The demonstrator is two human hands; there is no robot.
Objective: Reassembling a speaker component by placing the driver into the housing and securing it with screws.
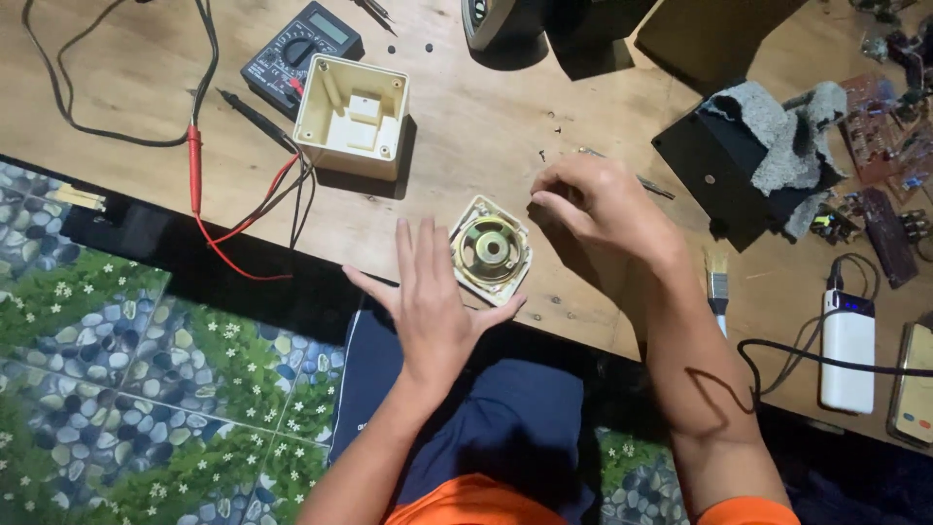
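Far to my left, red and black test leads (194,160) are trailing across the wooden tabletop (486,126), running up toward a dark multimeter (296,49). Just beside the meter, a cream plastic housing (352,117) is sitting open side up.

My left hand (428,297) is lying flat at the table's near edge, fingers spread wide and gripping nothing; the base of my thumb is touching the lower rim of the small speaker (491,251). That speaker is resting face down in its square cream frame, magnet upward, tilted like a diamond, between my two hands near the front edge of the table.

My right hand (598,204) is hovering just right of and above the speaker, fingertips (544,199) pinched narrowly together; I cannot tell whether anything tiny is between them. A few small screws (556,122) are lying on the wood beyond it.

Further right, a small paintbrush (717,287) is lying near my forearm, a grey cloth (787,136) is draping over a black box (724,160), and a white power bank (847,350) is sitting with its cable plugged in.
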